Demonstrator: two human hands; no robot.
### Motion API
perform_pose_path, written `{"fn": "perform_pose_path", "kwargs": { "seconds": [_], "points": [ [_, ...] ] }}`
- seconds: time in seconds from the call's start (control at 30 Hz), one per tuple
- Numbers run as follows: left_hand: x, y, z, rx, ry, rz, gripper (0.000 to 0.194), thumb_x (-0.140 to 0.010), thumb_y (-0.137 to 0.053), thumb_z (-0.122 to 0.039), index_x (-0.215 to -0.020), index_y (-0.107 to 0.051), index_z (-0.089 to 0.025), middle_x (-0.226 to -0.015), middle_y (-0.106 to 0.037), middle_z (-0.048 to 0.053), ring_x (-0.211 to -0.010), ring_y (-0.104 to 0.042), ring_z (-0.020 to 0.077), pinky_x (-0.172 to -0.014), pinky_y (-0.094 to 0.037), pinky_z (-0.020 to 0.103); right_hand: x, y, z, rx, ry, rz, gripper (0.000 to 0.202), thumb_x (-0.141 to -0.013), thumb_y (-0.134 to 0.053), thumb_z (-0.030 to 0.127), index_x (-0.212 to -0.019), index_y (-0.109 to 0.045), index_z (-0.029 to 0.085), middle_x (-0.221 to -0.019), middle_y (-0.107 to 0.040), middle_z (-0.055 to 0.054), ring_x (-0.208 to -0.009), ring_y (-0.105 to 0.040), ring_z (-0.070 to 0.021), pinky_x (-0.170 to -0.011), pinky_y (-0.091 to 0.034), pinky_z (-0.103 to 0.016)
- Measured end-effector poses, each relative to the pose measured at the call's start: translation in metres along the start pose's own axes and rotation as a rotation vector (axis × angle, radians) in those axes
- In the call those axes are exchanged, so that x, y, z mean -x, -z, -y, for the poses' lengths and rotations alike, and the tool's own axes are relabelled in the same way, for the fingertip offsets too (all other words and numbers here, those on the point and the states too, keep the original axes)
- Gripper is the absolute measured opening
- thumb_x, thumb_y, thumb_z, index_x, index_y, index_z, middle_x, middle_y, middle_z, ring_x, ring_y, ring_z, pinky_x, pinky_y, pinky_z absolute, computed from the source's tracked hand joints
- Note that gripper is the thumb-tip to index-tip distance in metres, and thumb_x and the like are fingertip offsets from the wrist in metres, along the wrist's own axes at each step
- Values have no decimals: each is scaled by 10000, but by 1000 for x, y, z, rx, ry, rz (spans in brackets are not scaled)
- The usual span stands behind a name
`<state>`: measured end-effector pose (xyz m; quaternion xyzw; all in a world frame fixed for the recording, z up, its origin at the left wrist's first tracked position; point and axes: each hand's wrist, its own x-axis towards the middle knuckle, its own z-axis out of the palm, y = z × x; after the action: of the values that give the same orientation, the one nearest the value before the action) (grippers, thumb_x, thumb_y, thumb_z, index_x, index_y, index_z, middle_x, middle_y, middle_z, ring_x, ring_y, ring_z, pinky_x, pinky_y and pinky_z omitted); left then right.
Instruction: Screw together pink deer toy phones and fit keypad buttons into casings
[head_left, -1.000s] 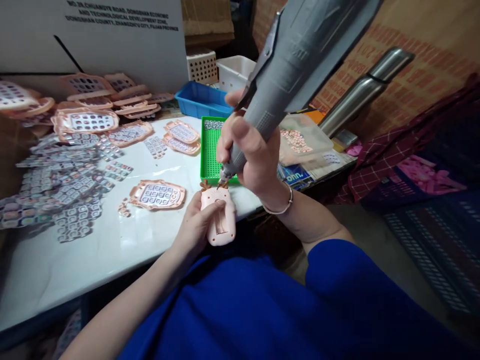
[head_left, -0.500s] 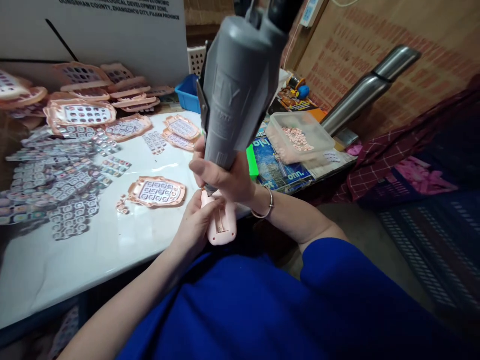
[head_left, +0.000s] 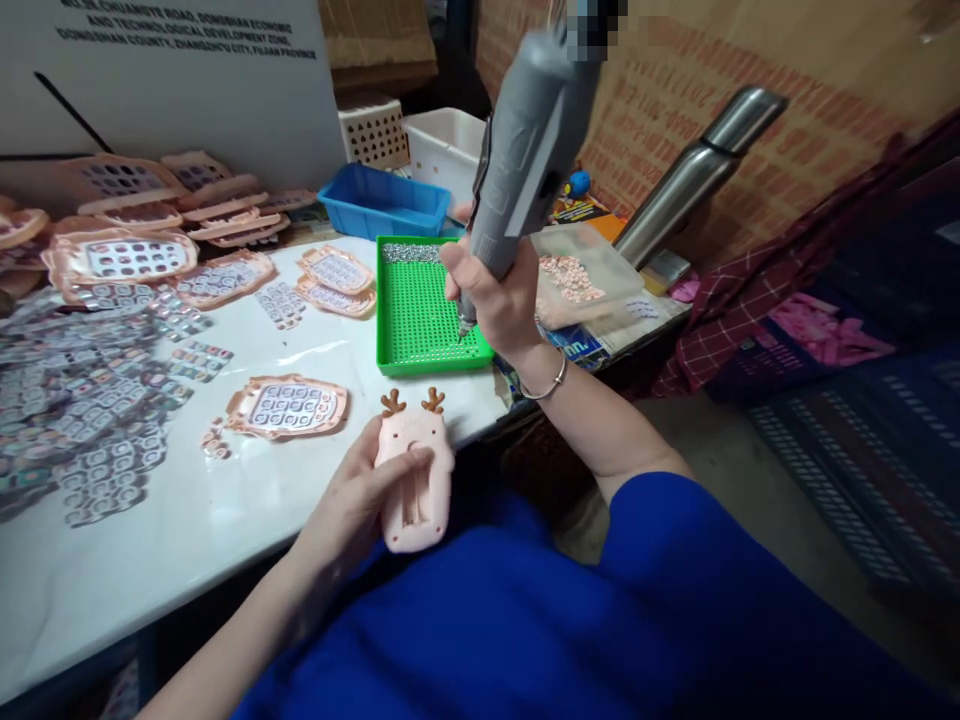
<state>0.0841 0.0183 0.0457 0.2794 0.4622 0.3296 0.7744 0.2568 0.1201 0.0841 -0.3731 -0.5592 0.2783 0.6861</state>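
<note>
The left hand (head_left: 360, 490) holds a pink toy (head_left: 438, 475) with brown horns, just below the middle of the frame. Its thumb is pressed on the toy, but its other fingers are mostly hidden behind. The right hand (head_left: 499, 300) has its fingers wrapped tight around a gray power screwdriver (head_left: 517, 150) (blurry squares cover its top end). The tip is in front of a green tray (head_left: 420, 310); I can't tell if they touch. At the far left, a messy pile of button sheets (head_left: 112, 400) is cut off by the edge.
</note>
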Motion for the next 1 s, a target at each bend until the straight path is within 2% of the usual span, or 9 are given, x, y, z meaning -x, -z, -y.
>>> {"fn": "perform_pose_path", "kwargs": {
  "seconds": [0.17,0.33,0.43,0.53,0.63,0.8,0.9,1.0],
  "points": [
    [19,10,8,10,196,107,443,-642,-823,-240,-1049,-677,-142,-921,-744,140,-730,-703,225,-640,-542,281,-3,15,-26,57,-43,-103,460,-716,-698,568,-975,-526,229,-581,-505,96,-458,-500,-79,-481,-448,-249],
    [19,16,13,102,332,227,410,-650,-832,-273,-1016,-719,-125,-915,-752,165,-814,-726,271,-762,-567,330,-1,16,-37,60,-28,-106,510,-697,-689,621,-966,-520,223,-595,-512,86,-459,-495,-78,-485,-450,-251],
    [9,17,11,182,218,217,428,-679,-816,-275,-1074,-697,-160,-1022,-744,151,-919,-718,295,-838,-571,376,-1,17,-40,70,-33,-95,536,-693,-667,668,-975,-514,239,-620,-526,80,-473,-502,-85,-503,-465,-262],
    [-2,14,4,267,29,131,503,-651,-834,-298,-1114,-675,-182,-1059,-737,119,-951,-707,294,-849,-581,386,-1,17,-41,106,-66,-77,562,-695,-644,699,-1000,-512,246,-607,-496,80,-489,-509,-99,-524,-476,-275],
    [-11,9,-2,338,-68,53,501,-655,-828,-275,-1117,-669,-166,-1077,-730,120,-980,-696,302,-874,-580,420,0,17,-40,128,-86,-50,565,-709,-638,693,-1027,-513,243,-609,-470,75,-504,-519,-103,-532,-474,-277],
    [-17,3,-5,439,-122,-1,422,-732,-746,-166,-1142,-647,-152,-1034,-735,117,-1018,-685,323,-941,-540,523,1,15,-38,108,-102,-116,600,-648,-681,711,-1002,-541,247,-620,-514,75,-490,-529,-105,-531,-489,-287],
    [-17,1,-5,493,-142,-7,364,-772,-697,-138,-1133,-649,-157,-992,-742,103,-984,-696,315,-931,-545,529,-4,13,-31,74,-65,-119,605,-616,-707,708,-973,-541,249,-593,-510,88,-461,-512,-98,-508,-474,-284],
    [-18,0,-4,509,-158,-31,336,-798,-665,-124,-1132,-647,-153,-980,-744,99,-940,-708,286,-912,-562,496,-7,6,-14,35,-24,-93,575,-637,-702,694,-971,-524,260,-558,-479,100,-452,-495,-88,-492,-454,-265]
  ]
}}
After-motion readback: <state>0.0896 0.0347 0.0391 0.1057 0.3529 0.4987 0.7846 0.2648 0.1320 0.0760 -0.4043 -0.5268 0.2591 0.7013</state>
